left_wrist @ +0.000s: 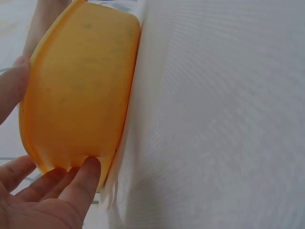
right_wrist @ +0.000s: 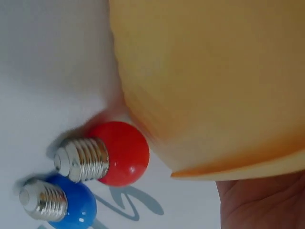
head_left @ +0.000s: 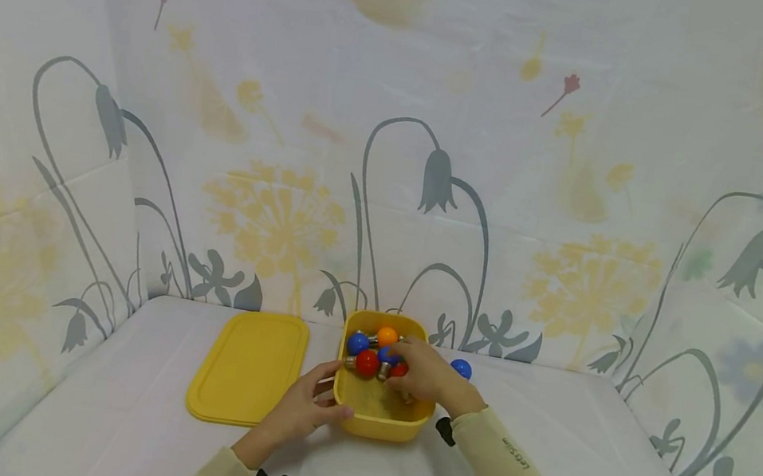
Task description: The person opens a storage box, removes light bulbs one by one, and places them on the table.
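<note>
A yellow plastic container (head_left: 379, 429) holds several light bulbs, among them an orange bulb (head_left: 386, 337), a blue bulb (head_left: 358, 343) and a red bulb (head_left: 367, 363), all with silver screw bases. My left hand (head_left: 302, 412) grips the container's near left corner, thumb at the front rim and fingers against the side wall. Inside the container, my right hand (head_left: 427, 371) pinches a bulb among a blue one (head_left: 388, 355) and a red one; its fingers partly cover both. In the right wrist view the container wall hides those fingers.
A yellow lid (head_left: 247, 369) lies flat to the left of the container. On the table to its right rest a blue bulb (head_left: 461, 368) and a red bulb (right_wrist: 123, 153), close beside the wall. A flower-printed cloth (head_left: 397, 232) hangs behind the table.
</note>
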`<state>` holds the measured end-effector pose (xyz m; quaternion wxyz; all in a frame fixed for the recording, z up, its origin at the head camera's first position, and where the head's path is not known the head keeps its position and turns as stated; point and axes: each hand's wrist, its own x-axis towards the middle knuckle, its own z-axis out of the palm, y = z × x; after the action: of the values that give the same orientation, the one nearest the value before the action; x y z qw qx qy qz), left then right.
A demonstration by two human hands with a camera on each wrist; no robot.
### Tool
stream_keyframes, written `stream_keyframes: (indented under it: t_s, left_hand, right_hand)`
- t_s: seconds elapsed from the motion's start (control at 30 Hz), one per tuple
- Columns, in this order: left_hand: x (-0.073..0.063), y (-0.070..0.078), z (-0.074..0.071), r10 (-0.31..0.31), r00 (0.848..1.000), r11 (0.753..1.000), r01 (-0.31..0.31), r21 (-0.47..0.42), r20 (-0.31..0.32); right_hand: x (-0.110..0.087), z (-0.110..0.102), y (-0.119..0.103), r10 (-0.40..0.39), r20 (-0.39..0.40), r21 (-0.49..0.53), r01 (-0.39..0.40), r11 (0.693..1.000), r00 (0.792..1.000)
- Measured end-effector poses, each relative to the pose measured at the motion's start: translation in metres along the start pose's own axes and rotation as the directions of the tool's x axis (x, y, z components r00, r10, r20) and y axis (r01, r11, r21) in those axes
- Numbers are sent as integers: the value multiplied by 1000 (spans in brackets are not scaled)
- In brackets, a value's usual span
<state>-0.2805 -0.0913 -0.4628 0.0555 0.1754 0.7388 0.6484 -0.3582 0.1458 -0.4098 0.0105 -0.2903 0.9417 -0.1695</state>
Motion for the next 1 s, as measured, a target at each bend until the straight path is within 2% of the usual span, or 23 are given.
stream_keyframes:
  t_s: [0.23, 0.3, 0.53, 0.77, 1.0]
  left_hand:
    - [0, -1, 0, 3, 1000, 1000, -3, 1, 3]
    - [0, -1, 1, 4, 1000, 1000, -4, -3, 4]
    - [-1, 1, 0, 3, 1000, 1000, -3, -9, 10]
    - [-2, 3, 0, 0, 1000, 1000, 0, 7, 8]
    - [-2, 2, 0, 8, 1000, 1000, -8, 26, 4]
  right_hand:
    - [-1, 4, 2, 61, 36, -110, -57, 992, 997]
    - [-1, 5, 2, 70, 60, -96, -64, 993, 996]
    - [-1, 8, -1, 21, 89, -27, -18, 999, 996]
    - [0, 10, -3, 26, 107, 26, -29, 999, 994]
    - [1, 11, -4, 17, 111, 27, -20, 999, 994]
